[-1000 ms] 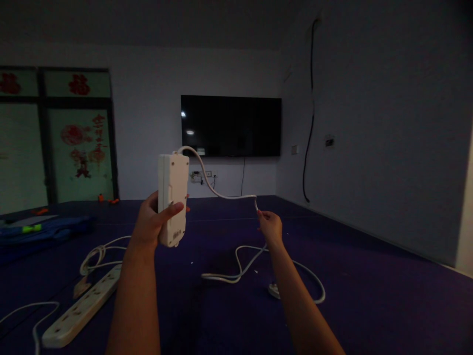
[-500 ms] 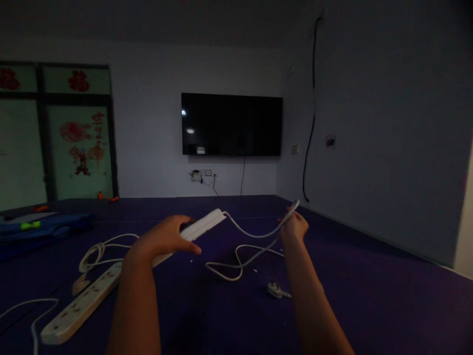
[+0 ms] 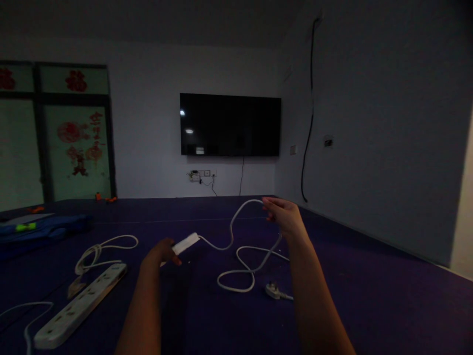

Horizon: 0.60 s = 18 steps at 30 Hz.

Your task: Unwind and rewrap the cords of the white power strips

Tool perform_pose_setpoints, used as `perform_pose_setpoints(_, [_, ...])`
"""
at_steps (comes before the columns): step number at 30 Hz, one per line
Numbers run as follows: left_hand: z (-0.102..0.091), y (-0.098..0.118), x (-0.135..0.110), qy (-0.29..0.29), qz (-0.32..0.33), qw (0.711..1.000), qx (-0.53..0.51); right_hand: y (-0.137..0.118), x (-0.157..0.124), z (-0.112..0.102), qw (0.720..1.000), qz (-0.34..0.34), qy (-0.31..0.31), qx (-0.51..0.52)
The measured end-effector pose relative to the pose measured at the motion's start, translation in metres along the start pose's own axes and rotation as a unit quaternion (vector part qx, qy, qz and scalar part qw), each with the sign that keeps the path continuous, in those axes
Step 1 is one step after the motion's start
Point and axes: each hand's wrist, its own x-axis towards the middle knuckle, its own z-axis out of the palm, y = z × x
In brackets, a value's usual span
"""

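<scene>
My left hand (image 3: 161,254) is closed around a white power strip (image 3: 185,243), whose cord end points away to the right; my hand and forearm hide much of the strip. My right hand (image 3: 284,214) pinches the white cord (image 3: 231,228) between thumb and fingers, lifting it into an arch. More of that cord lies looped on the purple surface below. A three-pin plug (image 3: 273,290) rests beside my right forearm. Left of my left forearm lies a second white power strip (image 3: 82,305), sockets up, with a coiled cord (image 3: 96,250) behind it.
On the purple surface (image 3: 221,325), blue folded cloth (image 3: 62,227) lies at the far left, with small orange objects (image 3: 111,199) further back. A television (image 3: 230,125) hangs on the far wall. A black cable (image 3: 312,98) dangles along the right wall.
My left hand has lowered the strip and turned, so less of the strip shows. My right hand has shifted left along with the cord, which now arches higher between the hands.
</scene>
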Motion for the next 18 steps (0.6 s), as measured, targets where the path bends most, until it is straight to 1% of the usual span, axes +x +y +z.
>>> perform_pose_setpoints(3, [0.009,-0.005,0.003,-0.023,-0.013,1.000,0.006,-0.007,-0.005,0.005,0.998,0.027,-0.060,0.022])
perform_pose_setpoints(6, [0.015,-0.008,0.005,-0.045,-0.018,0.999,0.009,-0.012,-0.008,0.006,0.993,0.044,-0.095,0.051])
perform_pose_setpoints(8, [0.016,-0.009,0.006,-0.057,-0.021,0.998,0.010,-0.015,-0.010,0.004,0.991,0.046,-0.103,0.068])
perform_pose_setpoints(10, [0.017,-0.010,0.007,-0.063,-0.018,0.998,0.012,-0.018,-0.010,0.001,0.991,0.031,-0.104,0.075])
perform_pose_setpoints(14, [0.019,-0.010,0.009,-0.067,-0.005,0.998,0.018,-0.027,-0.013,-0.006,0.991,-0.006,-0.109,0.075])
perform_pose_setpoints(18, [0.022,-0.012,0.012,-0.067,0.002,0.997,0.023,-0.038,-0.018,-0.010,0.990,-0.016,-0.108,0.087])
